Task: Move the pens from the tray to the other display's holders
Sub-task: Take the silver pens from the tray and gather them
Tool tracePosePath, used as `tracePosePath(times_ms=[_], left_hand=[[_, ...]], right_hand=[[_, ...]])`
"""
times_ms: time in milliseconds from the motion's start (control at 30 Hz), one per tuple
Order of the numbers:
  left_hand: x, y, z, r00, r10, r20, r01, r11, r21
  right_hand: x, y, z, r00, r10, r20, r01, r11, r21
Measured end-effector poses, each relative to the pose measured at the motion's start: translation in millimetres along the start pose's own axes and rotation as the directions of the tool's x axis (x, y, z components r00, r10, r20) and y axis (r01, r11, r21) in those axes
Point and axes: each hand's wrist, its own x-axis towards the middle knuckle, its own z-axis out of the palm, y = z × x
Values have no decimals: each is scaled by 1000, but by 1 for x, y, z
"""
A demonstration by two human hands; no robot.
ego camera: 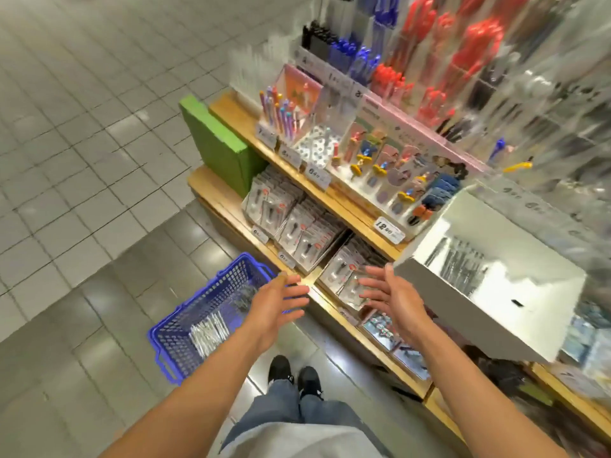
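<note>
Head view: both hands are reaching forward empty, left hand [281, 300] and right hand [391, 297] with fingers apart and relaxed, while the white tray [489, 322] of pens [458, 266] is sitting at 3 o'clock and the blurred pen holders [429, 51] are standing at 1 o'clock.

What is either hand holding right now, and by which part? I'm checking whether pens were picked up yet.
Nothing is held. The left hand and right hand both hang open with straight fingers.

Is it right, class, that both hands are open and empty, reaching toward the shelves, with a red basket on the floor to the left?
Not quite: the basket is blue, not red, as the head view shows. The rest holds: the left hand and right hand are open and empty, reaching toward the shelves.
</note>
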Motion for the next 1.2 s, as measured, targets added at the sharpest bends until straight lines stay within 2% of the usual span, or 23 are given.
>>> tracePosePath(times_ms=[233, 333, 500, 600, 700, 867, 1033, 1200], left_hand=[[17, 47, 110, 969, -10, 245, -47, 974, 224], [22, 56, 158, 942, -37, 332, -61, 958, 281], [28, 54, 232, 931, -65, 360, -87, 917, 390], [32, 48, 263, 935, -68, 348, -96, 896, 433], [39, 41, 284, 949, -81, 303, -73, 883, 464], [47, 32, 298, 969, -98, 226, -22, 879, 476], [61, 36, 295, 978, -115, 173, 16, 872, 489], [74, 45, 296, 977, -131, 170, 25, 855, 519]], right_hand=[[-30, -11, -84, 960, -62, -274, 112, 980, 167], [-32, -11, -118, 932, -65, -357, 133, 977, 169], [-15, -5, -180, 890, -36, -454, 99, 989, 114], [10, -3, -206, 875, 25, -484, -26, 1000, 5], [43, -1, -214, 874, 38, -485, -149, 970, -192], [91, 7, -198, 874, -33, -485, -269, 799, -538], [116, 11, -178, 888, -29, -459, -346, 616, -708], [123, 11, -170, 900, 9, -435, -380, 504, -775]])
